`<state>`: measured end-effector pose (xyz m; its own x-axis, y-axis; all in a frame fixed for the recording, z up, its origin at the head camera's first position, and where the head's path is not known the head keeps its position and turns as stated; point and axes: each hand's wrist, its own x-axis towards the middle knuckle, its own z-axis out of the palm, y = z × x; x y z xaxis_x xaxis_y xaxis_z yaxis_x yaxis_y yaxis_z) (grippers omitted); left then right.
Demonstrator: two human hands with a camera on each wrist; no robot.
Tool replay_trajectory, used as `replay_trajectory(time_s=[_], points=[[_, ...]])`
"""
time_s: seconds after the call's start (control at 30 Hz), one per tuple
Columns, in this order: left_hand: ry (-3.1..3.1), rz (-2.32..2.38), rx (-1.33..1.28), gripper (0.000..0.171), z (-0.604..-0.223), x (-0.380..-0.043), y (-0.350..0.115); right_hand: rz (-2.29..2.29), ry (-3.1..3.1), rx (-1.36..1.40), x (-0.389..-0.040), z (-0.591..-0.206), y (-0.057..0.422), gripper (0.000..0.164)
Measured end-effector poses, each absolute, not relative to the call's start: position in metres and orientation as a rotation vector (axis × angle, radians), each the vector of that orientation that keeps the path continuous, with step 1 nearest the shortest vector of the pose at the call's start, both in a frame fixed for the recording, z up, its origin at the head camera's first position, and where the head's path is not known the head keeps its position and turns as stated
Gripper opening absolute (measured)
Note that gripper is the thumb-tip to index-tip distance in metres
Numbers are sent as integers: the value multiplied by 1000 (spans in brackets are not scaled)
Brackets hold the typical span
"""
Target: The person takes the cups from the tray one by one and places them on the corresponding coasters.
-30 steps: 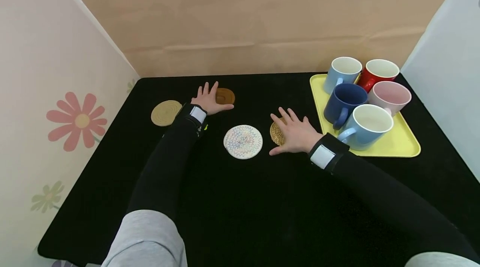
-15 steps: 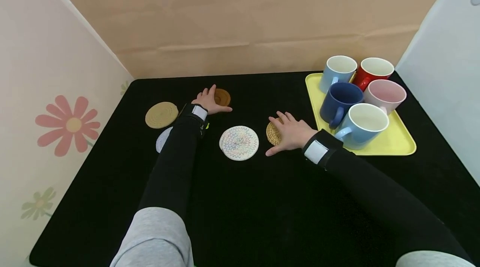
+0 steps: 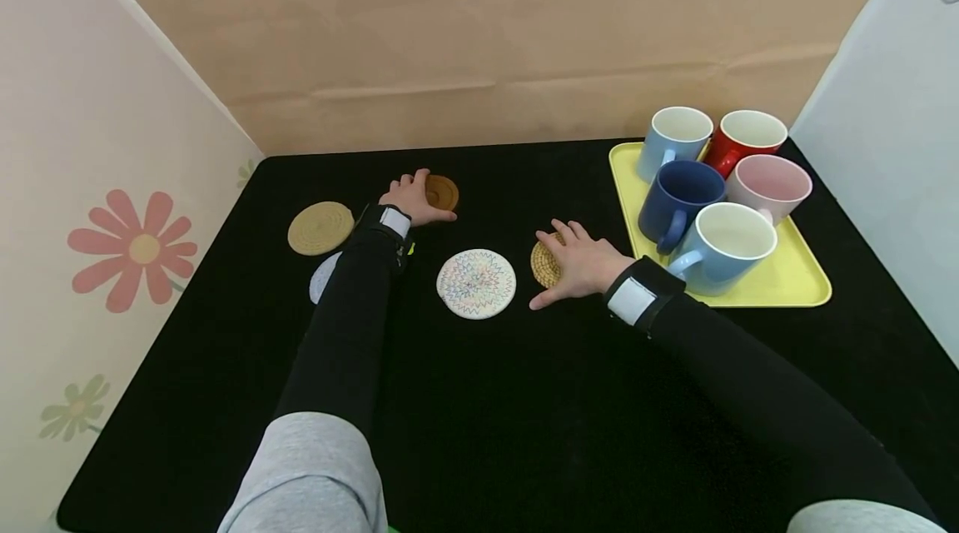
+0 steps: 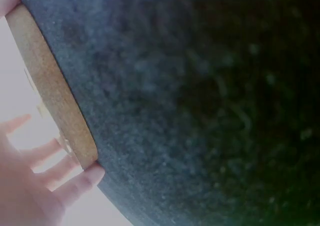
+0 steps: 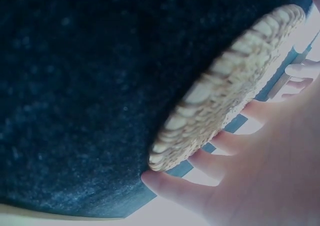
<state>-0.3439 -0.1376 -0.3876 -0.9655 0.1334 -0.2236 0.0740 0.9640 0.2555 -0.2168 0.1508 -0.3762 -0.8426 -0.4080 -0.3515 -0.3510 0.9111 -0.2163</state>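
Observation:
My left hand (image 3: 414,201) spans a round brown wooden coaster (image 3: 443,193) at the back of the table. In the left wrist view its thumb and little finger meet opposite ends of the coaster's edge (image 4: 55,85). Right of centre, my right hand (image 3: 586,265) grips a round woven straw coaster (image 3: 544,266), its fingers curved around the rim. The right wrist view shows this braided rim (image 5: 225,80) close up, with the little fingertip at one end. Between the hands lies a white coaster (image 3: 476,284) with coloured zigzag lines.
A yellow tray (image 3: 794,287) at the right holds several mugs, including a dark blue mug (image 3: 680,200) and a red mug (image 3: 749,137). A beige woven coaster (image 3: 320,228) lies at the left. A pale coaster (image 3: 323,276) is partly covered by the left sleeve.
The fingers of both hands have drawn in around their coasters. The left forearm has shifted right, uncovering part of the pale coaster. The view has moved slightly; the mugs stay put.

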Motion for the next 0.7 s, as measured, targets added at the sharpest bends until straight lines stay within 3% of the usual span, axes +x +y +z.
replay_trajectory(time_s=[0.7], points=[[2867, 348, 156, 98, -382, -335, -167, -179, 2661, -532, -218, -377, 150, 116]])
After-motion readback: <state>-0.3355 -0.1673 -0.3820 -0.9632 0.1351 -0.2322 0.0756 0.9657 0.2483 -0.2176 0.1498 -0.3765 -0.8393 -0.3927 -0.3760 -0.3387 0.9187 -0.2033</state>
